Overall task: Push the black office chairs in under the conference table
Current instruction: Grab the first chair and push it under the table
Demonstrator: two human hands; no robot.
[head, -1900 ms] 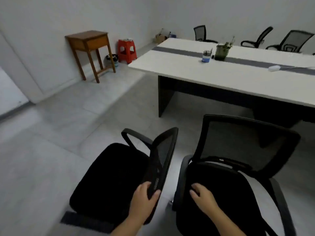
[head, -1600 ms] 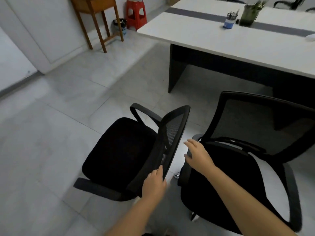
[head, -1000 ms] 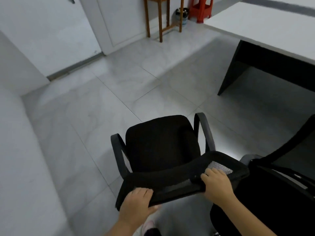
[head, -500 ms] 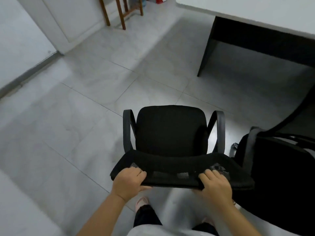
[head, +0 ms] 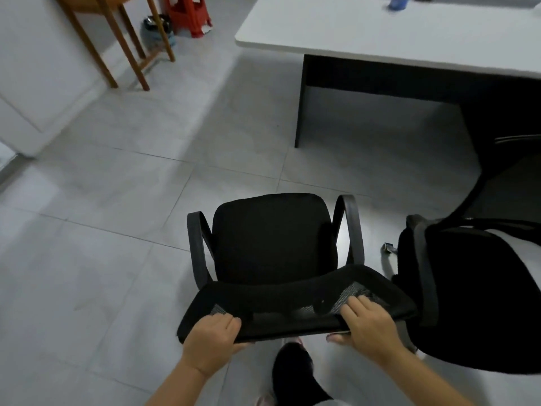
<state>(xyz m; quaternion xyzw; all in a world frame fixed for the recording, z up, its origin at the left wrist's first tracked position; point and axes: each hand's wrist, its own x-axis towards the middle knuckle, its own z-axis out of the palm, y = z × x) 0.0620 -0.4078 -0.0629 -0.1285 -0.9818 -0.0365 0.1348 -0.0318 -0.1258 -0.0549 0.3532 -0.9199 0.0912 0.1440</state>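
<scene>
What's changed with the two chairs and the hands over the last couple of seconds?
The left chair was swung round so its seat faces the conference table. The right hand let go of the right chair and joined the left hand gripping the left chair's backrest. The right chair stayed put, and neither chair is under the table yet.

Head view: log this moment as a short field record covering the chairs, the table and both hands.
held chair: black, seat faces the conference table, not yet under it
left hand: grips the backrest top, left end
right hand: grips the backrest top, right end
second chair: black, right of the held chair, also out from the table
conference table: white top, dark legs, across bare floor ahead
</scene>
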